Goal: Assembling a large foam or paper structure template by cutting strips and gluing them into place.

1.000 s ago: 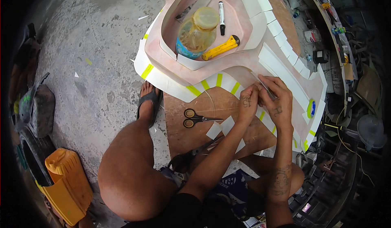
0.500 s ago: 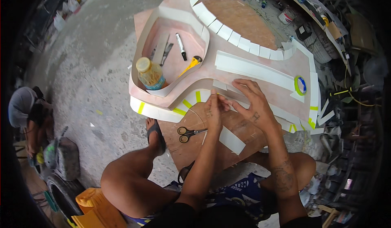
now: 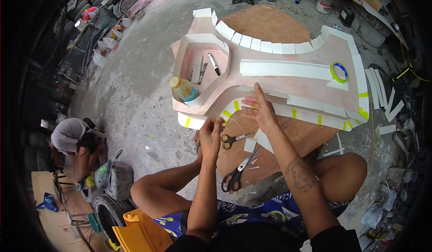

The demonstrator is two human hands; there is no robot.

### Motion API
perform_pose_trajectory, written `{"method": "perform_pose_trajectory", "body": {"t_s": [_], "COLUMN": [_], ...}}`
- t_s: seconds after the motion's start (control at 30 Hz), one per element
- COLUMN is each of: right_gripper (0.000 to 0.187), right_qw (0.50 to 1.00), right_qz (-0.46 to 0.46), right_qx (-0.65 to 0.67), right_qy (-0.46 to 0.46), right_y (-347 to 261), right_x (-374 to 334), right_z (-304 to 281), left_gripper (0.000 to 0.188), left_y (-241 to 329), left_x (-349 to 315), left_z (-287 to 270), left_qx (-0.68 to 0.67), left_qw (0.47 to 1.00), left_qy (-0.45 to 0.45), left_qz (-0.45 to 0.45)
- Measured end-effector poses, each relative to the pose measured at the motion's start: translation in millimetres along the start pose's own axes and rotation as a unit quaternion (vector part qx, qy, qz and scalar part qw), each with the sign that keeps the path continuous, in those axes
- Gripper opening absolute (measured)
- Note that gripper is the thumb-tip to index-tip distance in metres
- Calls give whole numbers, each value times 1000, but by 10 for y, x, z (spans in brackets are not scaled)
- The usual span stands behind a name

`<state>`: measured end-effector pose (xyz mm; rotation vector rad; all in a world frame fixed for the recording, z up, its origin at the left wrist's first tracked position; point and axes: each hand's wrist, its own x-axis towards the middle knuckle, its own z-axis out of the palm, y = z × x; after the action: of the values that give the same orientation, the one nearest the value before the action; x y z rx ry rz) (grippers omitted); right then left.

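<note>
Sizing up the large pale-pink and white panel (image 3: 292, 84) with a walled recess at its left end: it lies on a brown plywood sheet (image 3: 310, 135) ahead of us. Our right hand (image 3: 261, 111) is spread wide at the near curved edge; can't tell if it touches. Our left hand (image 3: 210, 134) is curled just beside the border; can't tell if it pinches anything. We judge the panel light, fairly stiff; its thin white tabs (image 3: 266, 47) look bendy, easily torn. We'd grip the pink body, clear of tabs and fluorescent-yellow tape strips (image 3: 294, 113).
</note>
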<state>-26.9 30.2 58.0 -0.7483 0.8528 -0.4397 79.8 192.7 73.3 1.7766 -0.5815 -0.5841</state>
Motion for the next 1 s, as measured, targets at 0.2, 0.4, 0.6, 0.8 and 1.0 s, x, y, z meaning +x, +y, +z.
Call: {"method": "perform_pose_trajectory", "body": {"t_s": [0.2, 0.4, 0.6, 0.8, 1.0], "right_gripper": [61, 39, 38, 42, 34], "right_qw": [994, 994, 996, 996, 994], "right_qz": [-66, -47, -60, -68, -70], "right_qx": [89, 99, 58, 53, 82], "right_qy": [-16, -11, 2, 23, -6], "right_y": [-38, 15, -30, -34, 104], "right_x": [210, 258, 206, 192, 328], "right_z": [88, -8, 27, 12, -70], "left_gripper": [25, 18, 14, 21, 33], "left_y": [-297, -433, -578, -627, -737], "left_x": [-764, -1117, -1057, -1129, -1407], "left_z": [-533, -573, -326, -170, -140], "left_qx": [71, 168, 242, 314, 345], "left_qw": [995, 981, 959, 926, 907], "left_qy": [-63, -97, -101, -189, -209], "left_qz": [-11, 6, 104, 85, 120]}}
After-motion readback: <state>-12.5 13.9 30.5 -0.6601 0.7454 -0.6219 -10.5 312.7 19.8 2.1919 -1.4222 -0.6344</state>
